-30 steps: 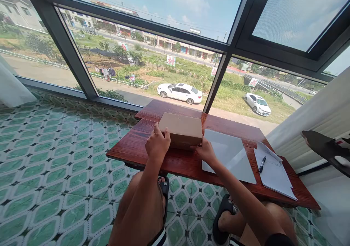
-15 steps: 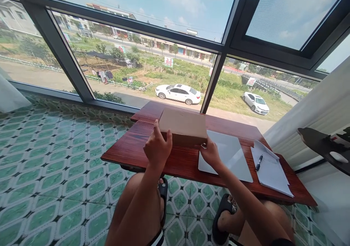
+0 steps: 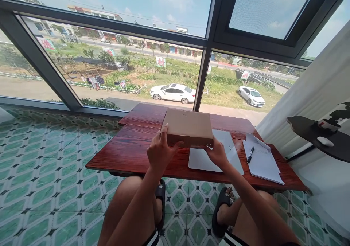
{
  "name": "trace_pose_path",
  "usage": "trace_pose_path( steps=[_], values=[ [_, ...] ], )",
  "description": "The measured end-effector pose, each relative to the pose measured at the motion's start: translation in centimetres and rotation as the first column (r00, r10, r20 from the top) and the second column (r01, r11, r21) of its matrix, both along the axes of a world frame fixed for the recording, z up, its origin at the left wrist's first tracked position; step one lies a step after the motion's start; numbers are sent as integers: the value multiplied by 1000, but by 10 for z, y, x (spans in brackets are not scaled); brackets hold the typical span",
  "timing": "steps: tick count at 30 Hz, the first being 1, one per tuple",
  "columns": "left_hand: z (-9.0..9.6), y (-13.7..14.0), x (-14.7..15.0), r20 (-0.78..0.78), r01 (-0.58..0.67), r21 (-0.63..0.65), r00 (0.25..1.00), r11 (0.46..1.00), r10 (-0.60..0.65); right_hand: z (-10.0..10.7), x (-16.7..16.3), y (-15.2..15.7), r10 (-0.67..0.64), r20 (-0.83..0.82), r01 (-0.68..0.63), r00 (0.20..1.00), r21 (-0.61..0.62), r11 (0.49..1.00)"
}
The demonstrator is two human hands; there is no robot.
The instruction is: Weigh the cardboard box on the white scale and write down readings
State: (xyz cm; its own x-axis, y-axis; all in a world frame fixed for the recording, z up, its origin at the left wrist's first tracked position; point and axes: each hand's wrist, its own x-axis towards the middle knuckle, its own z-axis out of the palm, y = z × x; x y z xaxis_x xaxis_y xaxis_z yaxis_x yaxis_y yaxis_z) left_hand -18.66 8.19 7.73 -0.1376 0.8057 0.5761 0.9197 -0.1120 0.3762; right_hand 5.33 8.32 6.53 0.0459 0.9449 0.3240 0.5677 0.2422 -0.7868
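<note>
**Two hands grip a brown cardboard box [image 3: 188,125] over the worktop [image 3: 120,144]**

Nearest, black sandals [image 3: 224,199] rest on the tiled floor [image 3: 54,187] below the worktop's near edge. Above that edge, the left hand [image 3: 161,149] grips the box's near left corner, fingers up the side, thumb along the front face. The right hand [image 3: 217,153] holds the near right lower corner; how far its fingers reach beneath cannot be seen. The box appears raised, between the worktop's left and right ends, hiding the far left corner of a silver laptop-like slab [image 3: 201,160].

It should handle as stiff card, probably fairly light, contents unknown. Smooth faces could slip under fingertips alone, and edges may dent if pinched; the lower side corners, supported from beneath, seem the soundest hold.

Toward the worktop's right end lie papers [image 3: 264,164] bearing a black pen [image 3: 250,154]. Past the far edge stand a window frame [image 3: 202,74] and, outside, white cars [image 3: 173,94].
</note>
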Motion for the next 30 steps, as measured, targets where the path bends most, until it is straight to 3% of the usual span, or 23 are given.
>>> trace_pose_path(
  steps=[11, 15, 20, 30],
  values=[
    [-21, 4, 22, 14, 258, 151, 965, 954, -263, -4, 47, -19, -60, 40, 61, 997, -20, 998],
    [-25, 6, 30, 109, 298, 165, 942, 940, -318, -4, 69, -22, -20, -19, 19, 1000, -34, 999],
    [-20, 8, 41, 267, 375, 129, 879, 918, -396, -1, 95, -22, -8, -30, 8, 1000, -14, 1000],
    [3, 18, 63, 339, 478, 56, 817, 876, -467, -1, 125, -22, -85, 20, 85, 996, 19, 996]
  ],
)
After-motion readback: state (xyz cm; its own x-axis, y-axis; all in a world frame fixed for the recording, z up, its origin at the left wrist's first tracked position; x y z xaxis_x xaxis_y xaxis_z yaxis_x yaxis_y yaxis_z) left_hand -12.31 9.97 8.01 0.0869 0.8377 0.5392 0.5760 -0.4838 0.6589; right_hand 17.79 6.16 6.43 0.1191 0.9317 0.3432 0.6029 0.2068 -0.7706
